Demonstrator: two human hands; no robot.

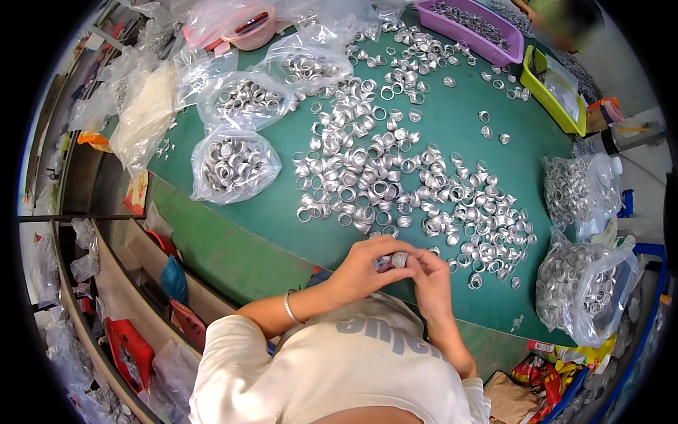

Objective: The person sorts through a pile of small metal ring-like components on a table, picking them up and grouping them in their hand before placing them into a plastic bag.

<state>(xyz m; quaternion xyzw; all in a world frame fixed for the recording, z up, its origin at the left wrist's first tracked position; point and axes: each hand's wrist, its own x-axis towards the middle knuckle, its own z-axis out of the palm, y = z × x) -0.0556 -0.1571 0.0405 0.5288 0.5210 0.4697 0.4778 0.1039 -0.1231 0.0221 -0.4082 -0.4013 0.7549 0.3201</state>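
Observation:
Close to my body, at the near edge of the green table [282,219], both my hands meet. My left hand [364,267] is closed around silver-coloured metal rings; one ring [400,259] with a broad face shows at the fingertips, and another is partly hidden in the palm. Pinched fingers of my right hand [429,272] touch that same ring from the other side. Just beyond the hands spreads a large loose heap of similar rings [360,169]. A second cluster of rings [487,226] lies to the right of it.
Clear bags of rings [236,169] stand on the left, and more bags [583,286] on the right edge. A purple bin [519,49] and a yellow-green bin [575,120] sit at the far right. Beyond them is another person [565,21]. Shelves with a red tray [120,339] line the left.

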